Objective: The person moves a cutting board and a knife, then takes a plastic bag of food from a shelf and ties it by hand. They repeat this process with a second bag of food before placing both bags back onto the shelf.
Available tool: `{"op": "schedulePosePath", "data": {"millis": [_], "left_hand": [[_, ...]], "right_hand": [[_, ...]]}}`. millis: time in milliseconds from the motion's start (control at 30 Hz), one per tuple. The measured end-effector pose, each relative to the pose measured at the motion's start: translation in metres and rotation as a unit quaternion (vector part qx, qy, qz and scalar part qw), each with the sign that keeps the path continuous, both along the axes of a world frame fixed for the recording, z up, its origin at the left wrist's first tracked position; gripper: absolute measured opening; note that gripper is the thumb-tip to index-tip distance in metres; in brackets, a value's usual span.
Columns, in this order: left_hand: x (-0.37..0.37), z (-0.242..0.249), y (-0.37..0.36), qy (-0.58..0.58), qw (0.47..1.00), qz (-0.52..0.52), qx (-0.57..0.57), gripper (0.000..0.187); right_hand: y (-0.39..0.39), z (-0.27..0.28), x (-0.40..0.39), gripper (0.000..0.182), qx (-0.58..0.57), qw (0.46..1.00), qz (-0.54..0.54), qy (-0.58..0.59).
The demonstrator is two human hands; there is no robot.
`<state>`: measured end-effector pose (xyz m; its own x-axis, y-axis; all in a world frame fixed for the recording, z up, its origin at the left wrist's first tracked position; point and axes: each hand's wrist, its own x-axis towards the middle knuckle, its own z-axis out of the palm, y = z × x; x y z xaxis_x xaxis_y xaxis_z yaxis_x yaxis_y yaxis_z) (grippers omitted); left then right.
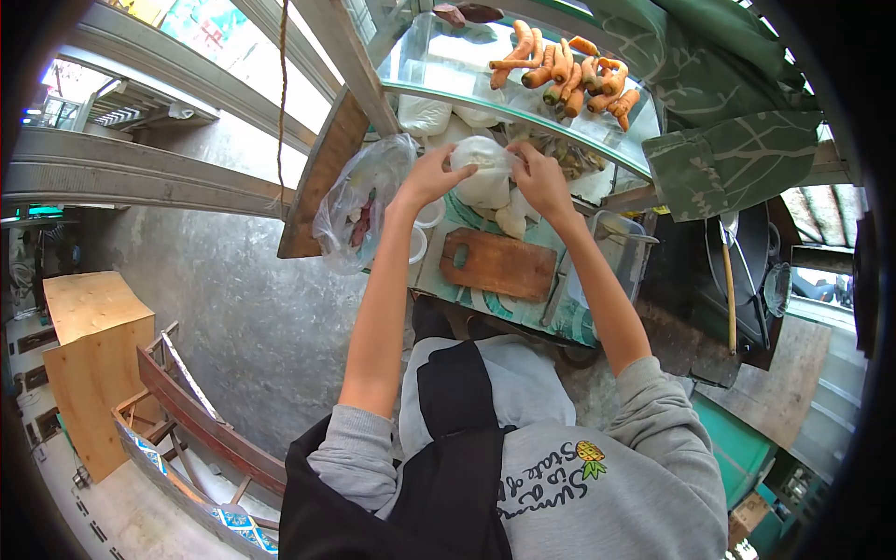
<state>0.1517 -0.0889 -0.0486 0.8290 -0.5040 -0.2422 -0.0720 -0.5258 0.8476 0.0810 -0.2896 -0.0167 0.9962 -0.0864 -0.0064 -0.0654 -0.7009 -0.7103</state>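
A white plastic bag with pale contents (483, 177) stands at the back of the work table, under the glass shelf. My left hand (435, 177) grips its left upper side, with the thumb pointing in across the bag. On the other side my right hand (542, 181) pinches the bag's upper right edge. The contents are too covered to name. Just in front of the bag lies a small pale lump (511, 222). Nearer to me is a brown wooden cutting board (499, 266) with a handle hole.
Carrots (565, 79) lie on the glass shelf (448, 70) above my hands. Left of the table hangs a clear plastic bag (341, 210); white round containers (417, 245) sit beside it. A clear plastic box (630, 252) stands right, near a dark wok (747, 266).
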Motion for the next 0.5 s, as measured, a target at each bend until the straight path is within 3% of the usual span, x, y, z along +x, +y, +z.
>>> {"op": "schedulePosePath", "data": {"millis": [100, 167, 367, 433, 467, 500], "left_hand": [[-0.002, 0.008, -0.01, -0.06, 0.998, 0.009, 0.033, 0.048], [0.001, 0.001, -0.015, -0.049, 0.994, 0.077, -0.062, 0.049], [0.011, -0.037, -0.02, 0.025, 0.975, 0.213, -0.051, 0.043], [0.002, -0.03, -0.024, 0.017, 0.965, 0.252, -0.065, 0.042], [-0.003, -0.026, -0.026, 0.006, 0.953, 0.291, -0.078, 0.041], [-0.01, -0.016, -0.029, 0.004, 0.953, 0.291, -0.078, 0.041]], "right_hand": [[0.013, -0.001, -0.006, 0.029, -0.001, 0.999, -0.03, -0.012], [0.019, -0.001, -0.011, 0.032, -0.005, 0.999, -0.039, -0.017], [0.033, -0.011, -0.017, 0.042, -0.052, 0.997, -0.059, -0.001], [0.034, -0.017, -0.014, 0.044, 0.105, 0.987, -0.11, 0.042], [0.035, -0.021, -0.014, 0.044, 0.106, 0.987, -0.11, 0.042], [0.037, -0.022, -0.015, 0.043, 0.084, 0.99, -0.103, -0.04]]}}
